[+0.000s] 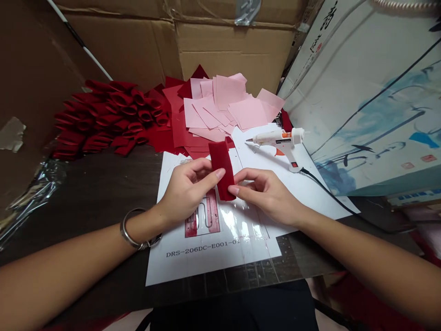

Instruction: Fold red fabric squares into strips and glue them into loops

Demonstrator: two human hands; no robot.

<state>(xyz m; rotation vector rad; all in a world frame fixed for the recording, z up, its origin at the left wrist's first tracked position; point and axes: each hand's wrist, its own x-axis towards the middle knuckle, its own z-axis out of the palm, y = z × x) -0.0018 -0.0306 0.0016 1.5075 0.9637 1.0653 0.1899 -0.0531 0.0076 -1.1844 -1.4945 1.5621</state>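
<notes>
Between my two hands is a dark red folded strip of felt-like material point(222, 166), held upright and slightly tilted above a printed white sheet point(172, 271). My left hand point(189, 186) pinches its left side, with the thumb lying across the front. My right hand point(263, 191) grips its lower right corner between thumb and fingers. The fingertips behind the strip are hidden. Beyond my right hand a white glue gun point(284, 142) with an orange trigger lies on its side on white paper, its nozzle pointing left.
Many rolled dark red pieces point(110, 115) are heaped at the back left. Flat red pieces point(177, 124) and pink squares point(234, 101) lie in piles behind the strip. A black cord point(330, 195) runs right from the glue gun. Cardboard point(223, 46) walls the back; a painted panel point(372, 101) stands right.
</notes>
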